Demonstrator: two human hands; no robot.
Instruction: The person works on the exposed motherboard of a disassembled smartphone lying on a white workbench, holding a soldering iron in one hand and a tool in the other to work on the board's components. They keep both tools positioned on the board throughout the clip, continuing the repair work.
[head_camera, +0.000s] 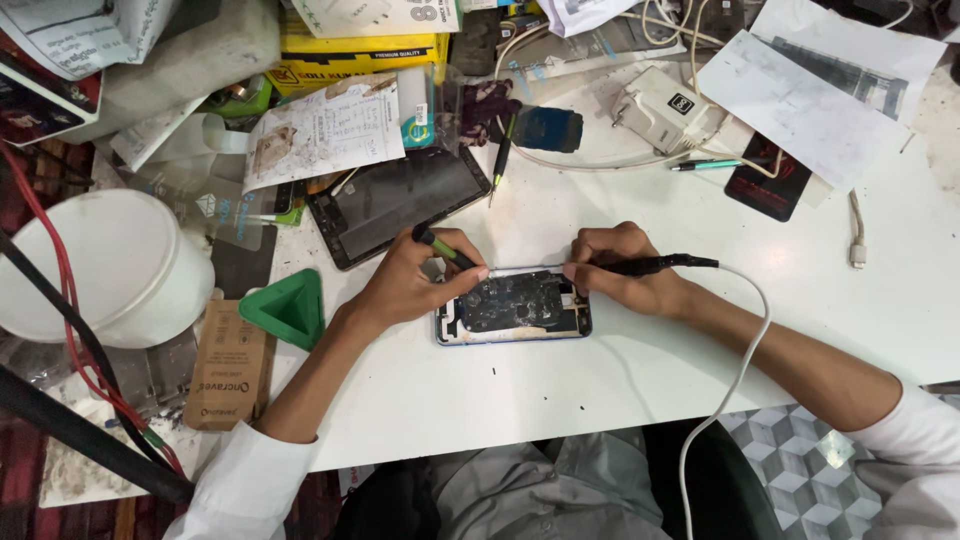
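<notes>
Seen from the head camera, an opened phone (513, 307) lies flat on the white tabletop (560, 390), near the middle of its front half, its back removed so the dark inner parts show inside a blue frame. The left hand (415, 280) rests just beside the phone's left end, fingers closed around a green-and-black screwdriver (447, 249) whose tip points at the phone's upper edge. The right hand (620, 270) sits at the phone's upper right corner, clamped pen-fashion on a slim black corded tool (655, 265); its working end meets the phone's upper edge, and its white cable (745, 350) runs from the rear of the tool across the tabletop and over the front edge. Behind the left hand lies a dark tablet (395, 203), tilted, with a second green-handled screwdriver (502, 160) just beside its right corner. A green wedge-shaped stand (290, 308) sits to the left of the left forearm, near a white round tub (100, 265). A white charger block (660, 108) and loose sheets of paper (800, 105) lie well apart at the back right.
</notes>
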